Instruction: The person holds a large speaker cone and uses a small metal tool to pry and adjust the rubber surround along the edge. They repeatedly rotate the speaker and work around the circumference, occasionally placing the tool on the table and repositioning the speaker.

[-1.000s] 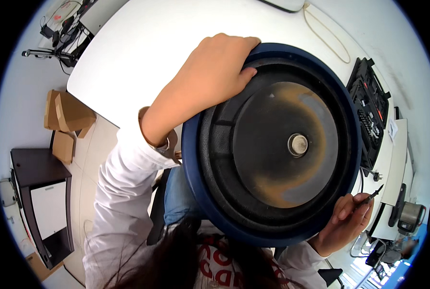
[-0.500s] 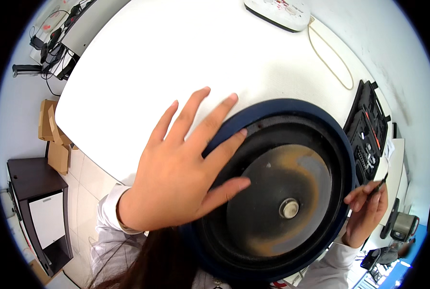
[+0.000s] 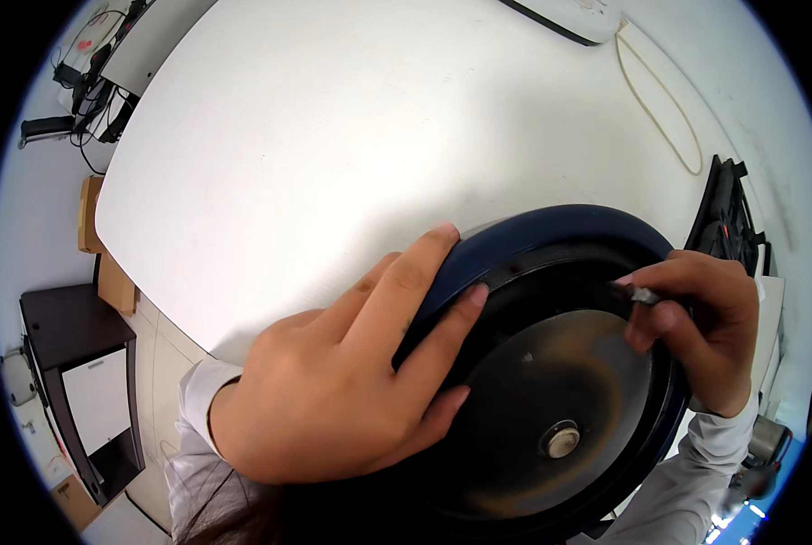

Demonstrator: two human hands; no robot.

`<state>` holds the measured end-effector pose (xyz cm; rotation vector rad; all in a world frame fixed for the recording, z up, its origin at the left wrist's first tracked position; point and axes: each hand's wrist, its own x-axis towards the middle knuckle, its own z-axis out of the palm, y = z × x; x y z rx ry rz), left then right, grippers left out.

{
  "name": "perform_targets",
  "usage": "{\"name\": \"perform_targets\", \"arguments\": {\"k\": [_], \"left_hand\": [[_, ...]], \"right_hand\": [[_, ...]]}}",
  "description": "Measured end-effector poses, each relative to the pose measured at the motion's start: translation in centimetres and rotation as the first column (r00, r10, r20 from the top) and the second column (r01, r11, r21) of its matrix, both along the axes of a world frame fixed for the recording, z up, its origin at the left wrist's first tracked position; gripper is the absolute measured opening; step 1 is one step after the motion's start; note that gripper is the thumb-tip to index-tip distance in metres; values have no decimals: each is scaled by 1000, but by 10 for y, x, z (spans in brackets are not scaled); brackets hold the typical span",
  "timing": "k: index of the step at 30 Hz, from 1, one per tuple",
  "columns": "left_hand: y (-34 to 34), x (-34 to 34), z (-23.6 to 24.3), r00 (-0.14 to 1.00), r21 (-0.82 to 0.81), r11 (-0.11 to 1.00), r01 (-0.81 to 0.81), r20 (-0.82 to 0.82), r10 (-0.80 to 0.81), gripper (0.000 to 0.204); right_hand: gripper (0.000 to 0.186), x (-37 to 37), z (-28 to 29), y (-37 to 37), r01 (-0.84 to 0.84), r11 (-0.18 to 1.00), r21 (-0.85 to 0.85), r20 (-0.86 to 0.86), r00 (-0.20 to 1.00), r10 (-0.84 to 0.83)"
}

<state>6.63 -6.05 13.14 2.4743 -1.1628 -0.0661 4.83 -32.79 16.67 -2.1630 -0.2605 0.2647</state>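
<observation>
A round appliance with a dark blue rim is held before me, its open side facing up. Inside it lies a dark, brown-stained heating plate with a pale round button at its middle, like the inside of a rice cooker. My left hand is closed on the left part of the rim, fingers over its outer edge and one fingertip on the inner side. Above the right side of the plate, my right hand pinches a small dark piece with a silvery part; its exact kind is unclear.
Under the appliance spreads a white table. At the back right are a white appliance part and a cream cord. A black tool case lies on the right. A dark cabinet and cardboard boxes stand at left.
My left hand has gone from spread fingers over the rim to a grip on it. My right hand has moved up and inward, over the appliance, with the small piece. The appliance has shifted and tilted slightly.
</observation>
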Motion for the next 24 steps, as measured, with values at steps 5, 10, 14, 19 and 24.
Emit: {"name": "perform_targets", "arguments": {"k": [5,10,14,19,24], "left_hand": [[1,-1,-6,1000,-39,999,-3,24,4,54],[2,0,-13,999,-108,994,-5,41,9,55],[3,2,-13,999,-140,990,4,34,1,57],[5,1,-11,1000,-140,990,-4,6,5,56],[4,3,-12,1000,-159,987,-1,-4,0,56]], "right_hand": [[14,11,-5,12,-63,972,-226,100,991,88],[17,16,-6,24,-88,926,-367,126,982,144],[17,16,-8,28,-103,901,-422,182,964,195],[17,13,-2,37,-95,816,-571,214,942,260],[20,17,1,45,-56,760,-648,291,904,314]]}}
